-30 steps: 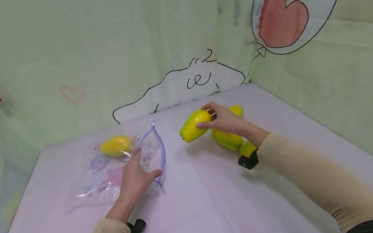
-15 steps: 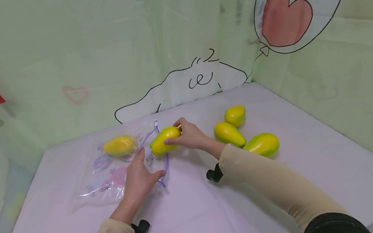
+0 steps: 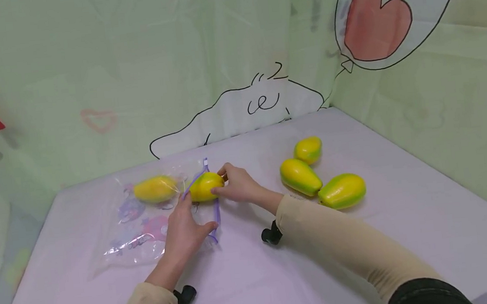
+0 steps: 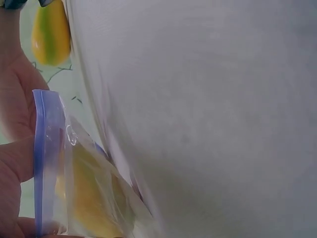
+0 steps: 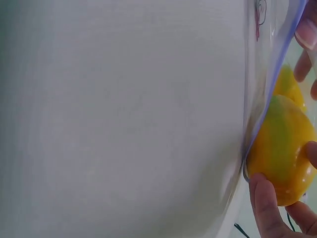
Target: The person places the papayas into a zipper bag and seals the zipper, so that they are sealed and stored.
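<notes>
My right hand (image 3: 239, 184) holds a yellow-green papaya (image 3: 204, 186) by its right end, thumb on the near side and fingers behind. The fruit's left part is inside the mouth of a clear zip bag (image 3: 119, 232) with a purple zip strip (image 5: 282, 59). Thumb and fingers spread wide, my left hand (image 3: 185, 228) keeps that mouth apart; its thumb (image 4: 17, 156) presses along the strip in the left wrist view. Another papaya (image 3: 155, 189) lies within the bag, seen through the plastic. The right wrist view shows the held papaya (image 5: 282, 148) between fingertips, the strip alongside.
Three loose papayas lie in a cluster on the right: one at the back (image 3: 308, 150), one in the middle (image 3: 300, 177) and one at the front (image 3: 342, 191). A pale cloth (image 3: 255, 278) covers the table. Printed green curtains (image 3: 107, 62) stand behind and to the right.
My right hand has carried the papaya left from beside the cluster into the bag's mouth. My left hand has stayed at the mouth; the bagged papaya and the cluster have not moved.
</notes>
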`<state>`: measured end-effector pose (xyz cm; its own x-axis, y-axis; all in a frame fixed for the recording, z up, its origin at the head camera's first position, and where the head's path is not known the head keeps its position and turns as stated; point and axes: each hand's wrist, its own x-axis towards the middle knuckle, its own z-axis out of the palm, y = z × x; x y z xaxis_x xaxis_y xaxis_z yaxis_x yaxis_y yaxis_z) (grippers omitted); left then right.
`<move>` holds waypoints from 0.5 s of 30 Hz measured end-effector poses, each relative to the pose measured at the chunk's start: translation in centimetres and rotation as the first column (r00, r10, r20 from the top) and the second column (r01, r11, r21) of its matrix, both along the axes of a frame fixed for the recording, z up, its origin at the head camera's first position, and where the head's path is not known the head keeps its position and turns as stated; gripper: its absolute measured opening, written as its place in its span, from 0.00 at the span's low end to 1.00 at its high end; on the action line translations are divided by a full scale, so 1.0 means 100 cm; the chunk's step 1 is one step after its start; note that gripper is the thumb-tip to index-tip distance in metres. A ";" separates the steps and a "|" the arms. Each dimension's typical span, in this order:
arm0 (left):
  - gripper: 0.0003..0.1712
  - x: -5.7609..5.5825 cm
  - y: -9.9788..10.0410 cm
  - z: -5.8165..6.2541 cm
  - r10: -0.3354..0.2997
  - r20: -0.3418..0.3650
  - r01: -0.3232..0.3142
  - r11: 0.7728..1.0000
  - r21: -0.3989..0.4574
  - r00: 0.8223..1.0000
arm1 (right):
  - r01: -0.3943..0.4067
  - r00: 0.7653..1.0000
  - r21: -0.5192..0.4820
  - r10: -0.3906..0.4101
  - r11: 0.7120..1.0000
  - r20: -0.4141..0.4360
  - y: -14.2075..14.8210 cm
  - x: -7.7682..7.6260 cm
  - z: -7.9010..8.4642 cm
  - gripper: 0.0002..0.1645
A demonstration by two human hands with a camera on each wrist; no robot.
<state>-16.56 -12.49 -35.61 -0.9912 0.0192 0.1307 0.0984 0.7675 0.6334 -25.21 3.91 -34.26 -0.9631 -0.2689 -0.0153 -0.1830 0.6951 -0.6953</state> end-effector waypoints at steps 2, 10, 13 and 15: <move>0.57 0.000 0.001 0.000 -0.004 0.000 0.004 1.000 -0.006 1.000 | 0.001 1.000 -0.003 -0.001 1.000 -0.004 -0.003 0.000 -0.002 0.33; 0.57 0.000 0.005 0.000 -0.018 0.007 0.018 1.000 0.001 1.000 | -0.006 1.000 -0.016 0.005 1.000 -0.029 -0.016 0.001 -0.004 0.29; 0.58 0.000 0.006 0.000 -0.020 0.006 0.020 1.000 -0.004 1.000 | -0.009 0.999 -0.011 0.008 1.000 -0.037 -0.020 0.000 -0.004 0.29; 0.57 0.000 0.007 0.000 -0.024 -0.003 0.024 1.000 -0.013 1.000 | -0.003 0.999 -0.002 0.002 1.000 -0.047 -0.022 0.000 -0.003 0.29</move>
